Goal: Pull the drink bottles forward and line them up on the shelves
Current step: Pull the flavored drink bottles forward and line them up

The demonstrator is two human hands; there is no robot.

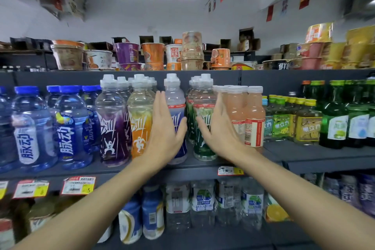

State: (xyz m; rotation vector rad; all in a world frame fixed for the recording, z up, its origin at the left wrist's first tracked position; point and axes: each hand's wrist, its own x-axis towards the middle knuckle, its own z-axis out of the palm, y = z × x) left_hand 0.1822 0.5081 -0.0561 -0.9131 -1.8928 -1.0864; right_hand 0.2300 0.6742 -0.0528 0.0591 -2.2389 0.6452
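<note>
On the middle dark grey shelf [125, 175] stands a row of sports-drink bottles with white caps: purple [113, 128], orange [140, 128], blue-labelled [175, 97] and green-labelled [203, 146]. My left hand [164, 128] lies flat against the left side of the blue-labelled bottle, fingers straight, thumb across its front. My right hand [220, 128] lies flat along the right side of the green-labelled bottle, between it and the pink juice bottles [253, 119], thumb on the green one's front. More white-capped bottles stand behind the front row.
Big blue-capped water bottles [30, 128] fill the shelf's left end; small yellow-capped bottles [304, 126] and green glass bottles [334, 119] stand on the right. Instant noodle cups [152, 53] line the top shelf. The lower shelf holds clear bottles [203, 203]. Price tags [78, 185] hang on the rail.
</note>
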